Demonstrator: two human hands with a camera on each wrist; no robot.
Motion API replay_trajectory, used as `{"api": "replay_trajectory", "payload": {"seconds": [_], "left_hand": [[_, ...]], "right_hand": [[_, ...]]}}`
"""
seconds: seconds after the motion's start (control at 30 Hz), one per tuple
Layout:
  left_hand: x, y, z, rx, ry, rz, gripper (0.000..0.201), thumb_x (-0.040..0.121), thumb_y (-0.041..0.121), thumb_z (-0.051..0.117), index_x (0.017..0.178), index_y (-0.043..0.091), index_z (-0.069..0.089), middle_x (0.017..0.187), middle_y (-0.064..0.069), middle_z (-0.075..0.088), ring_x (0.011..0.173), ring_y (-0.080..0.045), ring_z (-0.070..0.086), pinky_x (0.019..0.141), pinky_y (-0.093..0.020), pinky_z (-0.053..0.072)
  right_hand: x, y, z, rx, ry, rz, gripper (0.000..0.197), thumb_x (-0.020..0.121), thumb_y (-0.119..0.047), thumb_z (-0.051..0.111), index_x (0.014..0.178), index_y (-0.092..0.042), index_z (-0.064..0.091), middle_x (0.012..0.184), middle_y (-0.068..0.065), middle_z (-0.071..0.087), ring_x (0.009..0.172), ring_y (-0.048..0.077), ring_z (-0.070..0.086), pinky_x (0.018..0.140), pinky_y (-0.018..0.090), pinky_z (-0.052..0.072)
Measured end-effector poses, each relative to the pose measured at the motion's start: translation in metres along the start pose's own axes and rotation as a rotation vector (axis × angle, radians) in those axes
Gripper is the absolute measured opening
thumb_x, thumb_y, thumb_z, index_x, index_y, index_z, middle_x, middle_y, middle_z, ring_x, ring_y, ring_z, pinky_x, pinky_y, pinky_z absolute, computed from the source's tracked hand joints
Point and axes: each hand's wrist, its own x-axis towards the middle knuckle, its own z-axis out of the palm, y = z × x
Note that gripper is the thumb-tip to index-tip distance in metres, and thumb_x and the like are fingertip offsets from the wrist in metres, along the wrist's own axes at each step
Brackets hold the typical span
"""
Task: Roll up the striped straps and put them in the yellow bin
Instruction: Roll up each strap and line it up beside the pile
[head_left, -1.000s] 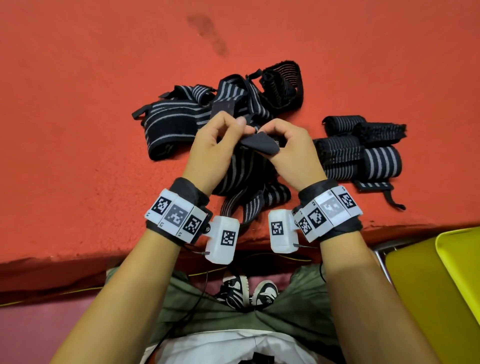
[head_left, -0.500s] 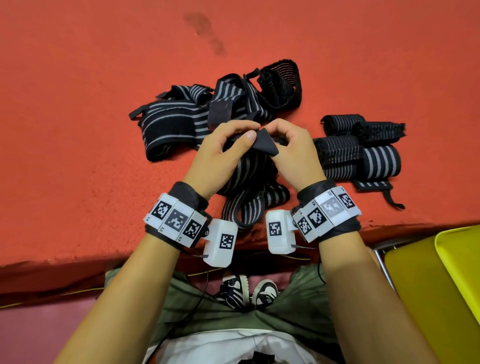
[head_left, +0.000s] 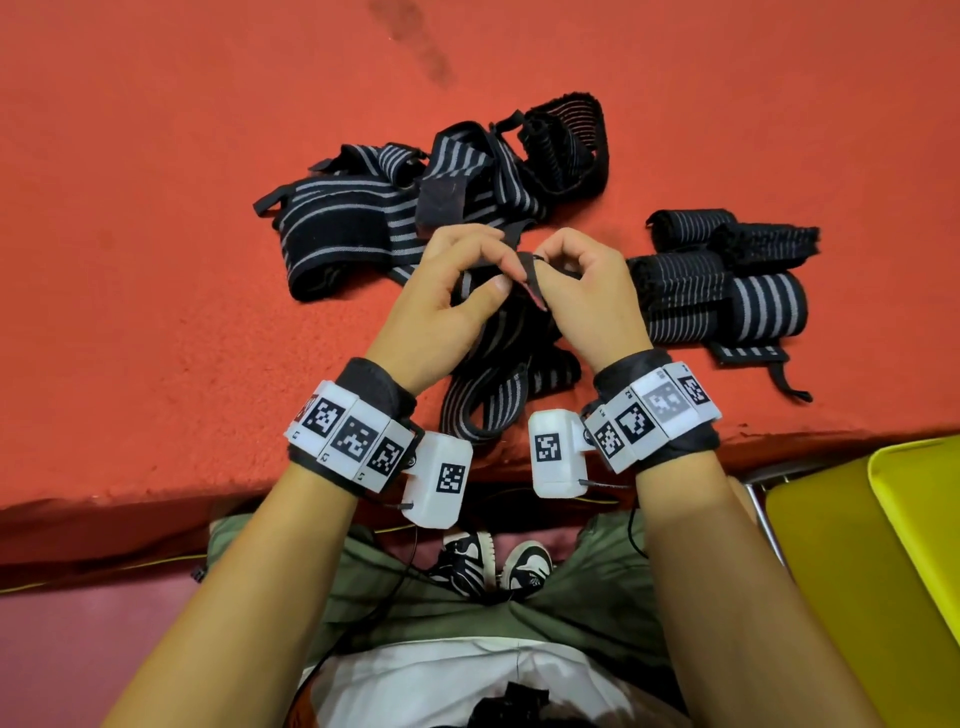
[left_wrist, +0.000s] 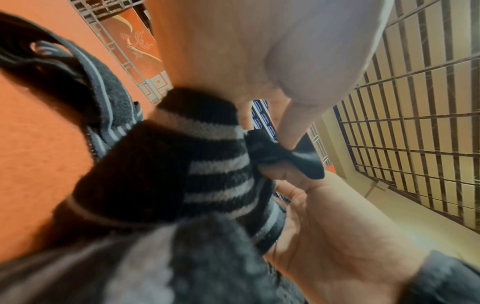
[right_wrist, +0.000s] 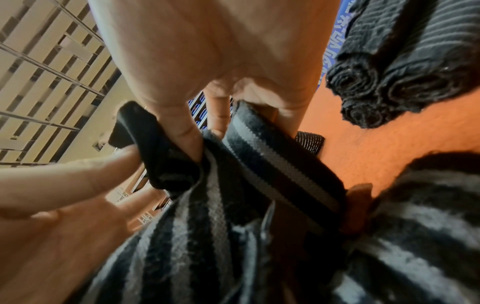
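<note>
While both sets of fingers pinch the plain black end tab (head_left: 524, 273) of the black grey-striped elastic strap (head_left: 483, 400), its length trails back from them towards me over the edge of the red felt worktop (head_left: 156, 260). My left hand (head_left: 436, 306) and right hand (head_left: 587, 296) meet there. Rolled straps (head_left: 727, 291) lie just right; the yellow plastic bin (head_left: 914, 519) waits lower right.

The striped straps (head_left: 358, 228) look like thick knitted elastic cloth, matt and kinda fuzzy, with a smoother black tab (left_wrist: 306, 162) at the end. Red surface (head_left: 156, 260) is rough, felt-like fabric, and the yellow bin (head_left: 893, 561) is smooth plastic with a slight sheen.
</note>
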Motion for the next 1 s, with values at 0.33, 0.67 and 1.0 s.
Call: {"api": "replay_trajectory", "payload": {"seconds": [0.33,0.67,1.0], "left_hand": [[0.0,0.004,-0.001,-0.109,0.164,-0.051,0.033,0.084,-0.005,0.051,0.114,0.004,0.064,0.108,0.007,0.067,0.108,-0.005,0.062,0.098,-0.02,0.046],[0.0,0.001,-0.007,-0.167,0.239,-0.053,0.018,0.099,0.013,0.059,0.113,0.005,0.069,0.109,-0.014,0.073,0.104,-0.021,0.068,0.097,-0.046,0.054],[0.005,0.006,-0.004,-0.179,0.258,-0.052,0.006,0.095,0.017,0.067,0.101,0.017,0.07,0.098,-0.004,0.074,0.093,-0.014,0.069,0.089,-0.035,0.056]], "right_hand": [[-0.005,-0.005,-0.005,0.04,-0.079,-0.043,0.018,0.085,-0.017,0.073,0.074,-0.018,0.059,0.063,-0.013,0.055,0.061,0.008,0.05,0.06,0.027,0.041],[-0.005,-0.012,-0.016,0.113,-0.126,-0.005,0.029,0.092,-0.045,0.072,0.1,-0.018,0.078,0.103,-0.005,0.078,0.105,0.009,0.07,0.105,0.039,0.051],[-0.006,-0.017,-0.008,0.161,-0.278,-0.066,0.023,0.093,-0.023,0.073,0.106,-0.004,0.076,0.104,0.019,0.075,0.104,0.037,0.071,0.096,0.057,0.053]]}}
